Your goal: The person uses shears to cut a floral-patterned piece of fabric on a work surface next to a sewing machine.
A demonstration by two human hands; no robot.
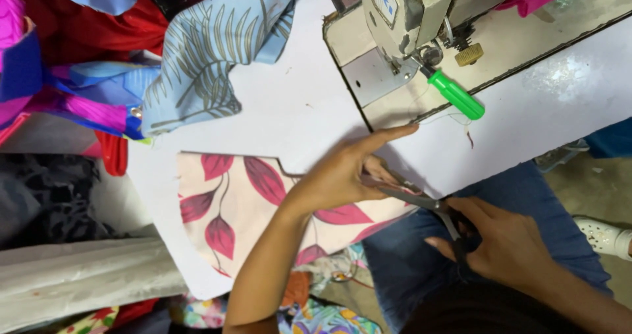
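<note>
A leaf cloth [227, 209] lies at the bench [296, 103] front edge. The left hand [342, 172] presses flat on it, fingers open, so it stays put. The right hand [507, 242] is closed around scissors [421, 202], cutting by the edge.

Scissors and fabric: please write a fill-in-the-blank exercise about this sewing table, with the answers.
1. The right hand holds a pair of ____.
2. The left hand presses down on the fabric printed with red ____.
3. The screwdriver beside the sewing machine has a ____ handle.
4. The folded cloth with a fern print is light ____.

Answers: scissors; leaves; green; blue
</note>
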